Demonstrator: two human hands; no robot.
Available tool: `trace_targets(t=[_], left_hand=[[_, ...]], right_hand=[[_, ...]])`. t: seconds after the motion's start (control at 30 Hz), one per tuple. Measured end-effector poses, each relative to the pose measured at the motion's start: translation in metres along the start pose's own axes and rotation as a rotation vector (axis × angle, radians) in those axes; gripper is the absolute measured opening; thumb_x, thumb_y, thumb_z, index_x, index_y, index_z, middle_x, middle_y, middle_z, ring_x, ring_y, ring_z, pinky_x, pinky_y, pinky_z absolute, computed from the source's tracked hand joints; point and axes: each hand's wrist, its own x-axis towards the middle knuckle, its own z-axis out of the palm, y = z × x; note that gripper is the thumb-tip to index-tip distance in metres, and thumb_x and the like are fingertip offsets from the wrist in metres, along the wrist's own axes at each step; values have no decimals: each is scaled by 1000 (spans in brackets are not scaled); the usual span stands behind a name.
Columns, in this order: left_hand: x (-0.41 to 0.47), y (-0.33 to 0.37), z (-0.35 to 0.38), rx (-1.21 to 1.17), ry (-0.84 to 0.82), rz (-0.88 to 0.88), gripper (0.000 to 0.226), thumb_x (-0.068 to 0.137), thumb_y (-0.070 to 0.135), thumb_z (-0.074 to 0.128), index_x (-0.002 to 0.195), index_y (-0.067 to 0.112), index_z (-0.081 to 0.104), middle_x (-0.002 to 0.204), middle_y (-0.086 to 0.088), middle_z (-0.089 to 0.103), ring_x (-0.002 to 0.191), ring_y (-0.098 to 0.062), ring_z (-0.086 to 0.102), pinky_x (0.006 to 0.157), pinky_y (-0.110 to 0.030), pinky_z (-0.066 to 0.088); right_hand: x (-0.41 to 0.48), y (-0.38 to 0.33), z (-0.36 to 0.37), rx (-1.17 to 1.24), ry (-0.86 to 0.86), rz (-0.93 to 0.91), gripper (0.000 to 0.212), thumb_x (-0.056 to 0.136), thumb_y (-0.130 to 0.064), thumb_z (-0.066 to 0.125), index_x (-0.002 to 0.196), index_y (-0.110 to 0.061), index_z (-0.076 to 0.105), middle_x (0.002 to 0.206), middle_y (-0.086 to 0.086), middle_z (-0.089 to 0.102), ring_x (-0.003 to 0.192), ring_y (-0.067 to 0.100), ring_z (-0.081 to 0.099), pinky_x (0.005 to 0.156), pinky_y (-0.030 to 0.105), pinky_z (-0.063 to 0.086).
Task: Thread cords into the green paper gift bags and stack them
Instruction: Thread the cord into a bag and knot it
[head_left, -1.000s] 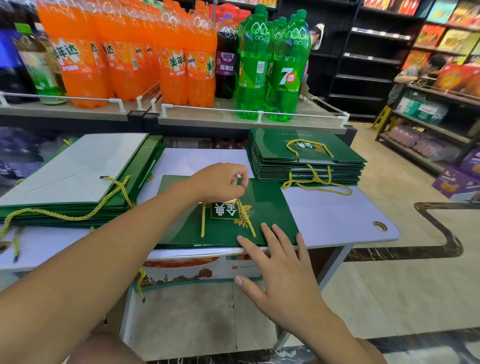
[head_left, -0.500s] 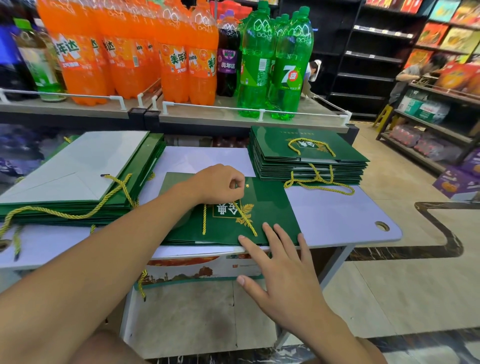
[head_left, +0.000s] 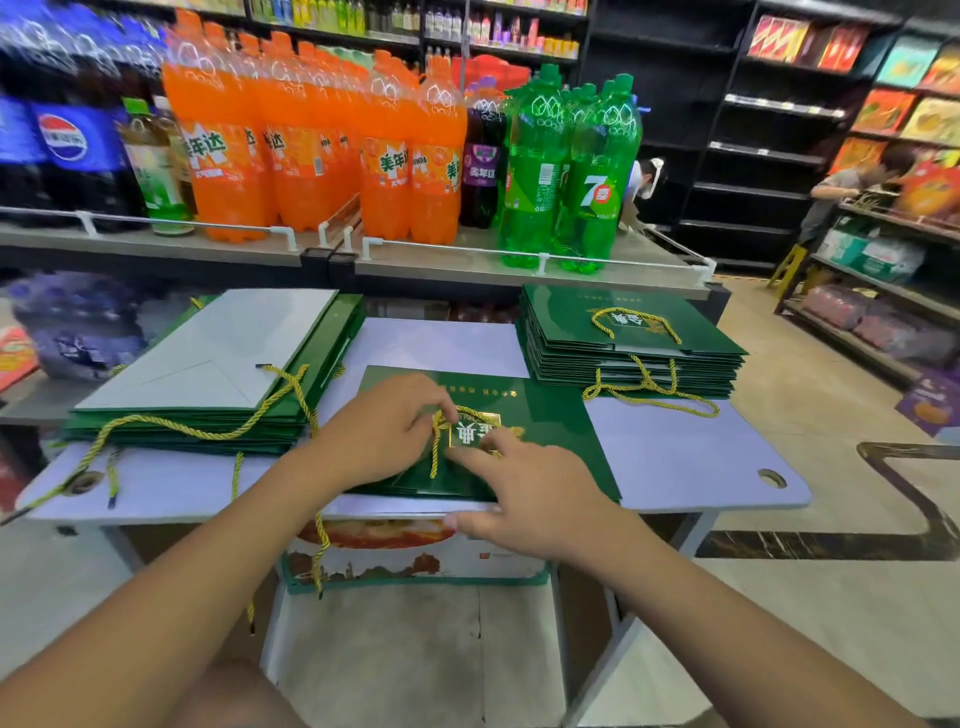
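Pinching yellow cord: left hand; right hand flat on green bag.

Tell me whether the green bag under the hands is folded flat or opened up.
Folded flat: the green paper gift bag lies as a thin sheet on the pale table, printed face up.

Behind the pale counter we see a shelf lined with tall orange soda bottles. One purple bottle stands beside them, with green bottles at the right end and blue cola bottles at far left. Under the counter we make out a printed box. At far right a person leans over stocked shelves, with a yellow stool nearby.
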Motion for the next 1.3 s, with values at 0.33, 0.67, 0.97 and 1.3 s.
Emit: trace_targets(t=[0.33, 0.67, 0.97, 1.3], left_hand=[[-86, 38, -25, -377, 725, 42, 38, 102, 26, 43, 140, 22, 49, 138, 15, 51, 129, -14, 52, 102, -24, 43], [-40, 72, -29, -326, 381, -41, 34, 106, 42, 42, 139, 38, 51, 136, 22, 51, 120, 4, 51, 98, -30, 48], [-37, 49, 16, -1, 91, -52, 49, 102, 54, 29, 143, 36, 48, 149, 17, 49, 138, -9, 42, 109, -38, 41], [-25, 10, 41, 170, -116, 8, 46, 107, 49, 37, 151, 35, 43, 163, 11, 36, 152, -10, 26, 125, -38, 19]], right_hand=[[-29, -2, -17, -110, 254, -90, 51, 103, -46, 41, 151, -42, 28, 117, -9, 55, 60, 24, 60, 48, 35, 46], [-37, -12, -82, 710, 673, 194, 11, 107, -30, 48, 117, -34, 45, 85, -16, 62, 57, 14, 67, 58, 37, 53], [-40, -47, -15, 1694, 489, 496, 24, 107, -8, 50, 130, -14, 46, 107, 25, 69, 79, 36, 77, 70, 38, 65], [-54, -29, 9, 1978, 73, 730, 25, 103, -11, 58, 118, 9, 54, 102, 22, 76, 78, 28, 74, 75, 41, 64]])
